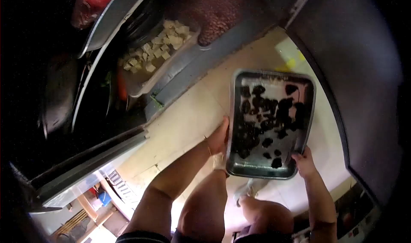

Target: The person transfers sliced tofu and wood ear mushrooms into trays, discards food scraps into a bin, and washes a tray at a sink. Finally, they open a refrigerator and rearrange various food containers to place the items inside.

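A rectangular metal tray [252, 168] is held over the floor in front of my body, its long sides running away from me. Many dark, irregular pieces [267, 106] lie scattered across its bottom; their kind does not show. My left hand [219, 136] is against the tray's left side, its fingers partly hidden by the wall. At the lower right corner, my right hand [303, 161] grips the rim with the thumb on top.
To the left stands a dark cabinet holding a container of pale cubes [158, 48] and a reddish, grainy mass [218, 22]. A red bundle [94, 3] sits higher up. A large dark door panel [355, 63] rises at the right. Tiled floor [192, 118] lies below.
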Motion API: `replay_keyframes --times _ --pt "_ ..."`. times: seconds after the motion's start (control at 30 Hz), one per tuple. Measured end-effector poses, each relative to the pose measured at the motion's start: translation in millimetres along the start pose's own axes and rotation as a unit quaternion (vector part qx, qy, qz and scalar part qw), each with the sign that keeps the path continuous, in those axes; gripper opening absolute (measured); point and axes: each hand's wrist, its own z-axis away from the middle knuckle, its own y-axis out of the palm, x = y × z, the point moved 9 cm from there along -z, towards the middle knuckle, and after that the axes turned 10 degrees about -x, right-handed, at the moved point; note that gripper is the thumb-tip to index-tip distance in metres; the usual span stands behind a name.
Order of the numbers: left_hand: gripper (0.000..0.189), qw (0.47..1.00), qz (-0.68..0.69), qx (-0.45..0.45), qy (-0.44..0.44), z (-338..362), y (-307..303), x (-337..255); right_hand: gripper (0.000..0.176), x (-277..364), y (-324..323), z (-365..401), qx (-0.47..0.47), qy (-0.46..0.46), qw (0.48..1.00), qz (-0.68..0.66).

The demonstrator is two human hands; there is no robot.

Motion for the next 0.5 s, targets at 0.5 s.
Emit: replay_keyframes --times 0.5 --pt "0.07 0.991 -0.118 -0.017 -0.064 -43.4 -66.2 33.2 0.034 -36.7 13.2 -133.1 0.072 -0.001 0.993 0.089"
